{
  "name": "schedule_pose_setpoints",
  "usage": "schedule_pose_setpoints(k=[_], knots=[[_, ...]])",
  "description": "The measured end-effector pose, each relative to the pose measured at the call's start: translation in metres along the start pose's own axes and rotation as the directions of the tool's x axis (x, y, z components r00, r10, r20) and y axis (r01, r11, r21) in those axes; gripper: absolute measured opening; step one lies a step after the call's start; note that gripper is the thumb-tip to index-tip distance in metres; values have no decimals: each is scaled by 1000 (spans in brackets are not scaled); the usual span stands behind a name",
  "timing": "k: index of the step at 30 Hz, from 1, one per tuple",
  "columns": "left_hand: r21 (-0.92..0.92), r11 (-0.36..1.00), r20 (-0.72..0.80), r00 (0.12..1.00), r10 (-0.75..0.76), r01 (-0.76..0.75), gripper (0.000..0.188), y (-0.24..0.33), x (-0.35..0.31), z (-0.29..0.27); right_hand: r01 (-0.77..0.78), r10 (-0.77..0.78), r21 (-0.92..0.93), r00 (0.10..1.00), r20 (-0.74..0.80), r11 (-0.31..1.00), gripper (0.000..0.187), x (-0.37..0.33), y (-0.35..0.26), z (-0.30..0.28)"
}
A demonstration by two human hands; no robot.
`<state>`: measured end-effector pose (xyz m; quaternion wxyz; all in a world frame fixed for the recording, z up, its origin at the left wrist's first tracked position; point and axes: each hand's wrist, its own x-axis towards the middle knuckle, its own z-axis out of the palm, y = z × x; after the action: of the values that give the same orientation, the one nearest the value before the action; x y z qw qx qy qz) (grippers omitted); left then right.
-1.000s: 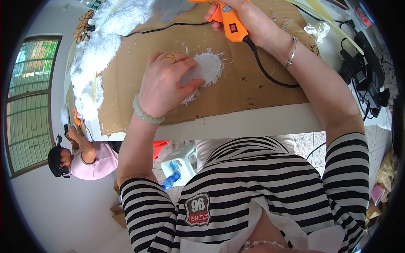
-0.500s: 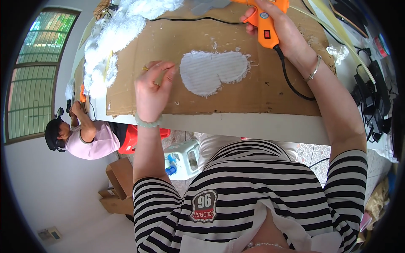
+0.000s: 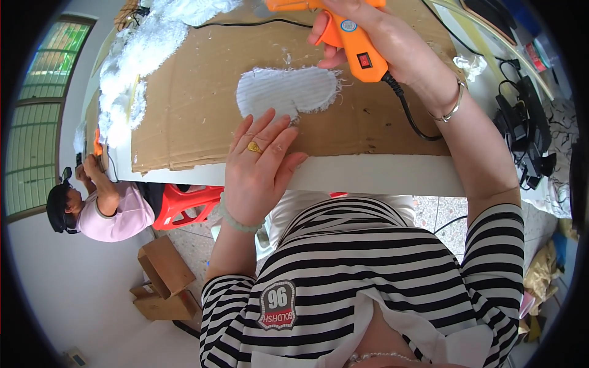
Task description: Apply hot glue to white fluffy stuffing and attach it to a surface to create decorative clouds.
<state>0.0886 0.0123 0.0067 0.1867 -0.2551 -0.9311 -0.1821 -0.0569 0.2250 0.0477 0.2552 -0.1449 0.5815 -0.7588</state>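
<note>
My right hand (image 3: 362, 30) is wrapped round an orange hot glue gun (image 3: 362, 55), fingers at its trigger, held above the far part of the cardboard. A black cord hangs from the handle's end. Flat on the cardboard sheet (image 3: 190, 116) lies a white, rounded fabric piece (image 3: 276, 87) with frayed edges and a notch at its near side. My left hand (image 3: 261, 150) is spread out palm down, its fingertips at the near edge of this fabric. Those fingers cover part of the edge.
Fluffy white stuffing (image 3: 132, 67) is heaped along the cardboard's left side. Crumpled white tissue (image 3: 471, 66) and black adapters with cables (image 3: 527, 129) lie at the right. A co-worker (image 3: 116, 208) in pink sits on a red stool (image 3: 184, 205) at the left. Cardboard boxes (image 3: 162, 276) stand on the floor.
My left hand has come down and opened from a pinch onto the fabric's near edge. The glue gun has shifted left in the picture; the whole view has also shifted a little.
</note>
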Motion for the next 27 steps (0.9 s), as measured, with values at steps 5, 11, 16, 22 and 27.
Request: schedule_pose_setpoints(k=[5, 11, 16, 22, 27], knots=[[39, 999, 65, 998, -19, 17, 40, 2, 5, 1, 316, -297, -93, 938, 176, 944, 40, 3, 7, -11], [62, 997, 87, 995, -51, 45, 42, 0, 2, 2, 94, -90, -206, 996, 28, 974, 44, -30, 16, 11], [79, 996, 101, 993, -57, 49, 42, 1, 2, 2, 208, -196, -157, 977, 89, 965, 43, -43, 41, 4], [61, 996, 89, 993, -77, 72, 44, -2, 0, 4, 110, -93, -179, 990, 104, 978, 42, -43, 48, 2], [58, 996, 81, 994, -73, 68, 45, -3, -2, 4, 82, -71, -142, 994, 78, 987, 43, -44, 48, 4]])
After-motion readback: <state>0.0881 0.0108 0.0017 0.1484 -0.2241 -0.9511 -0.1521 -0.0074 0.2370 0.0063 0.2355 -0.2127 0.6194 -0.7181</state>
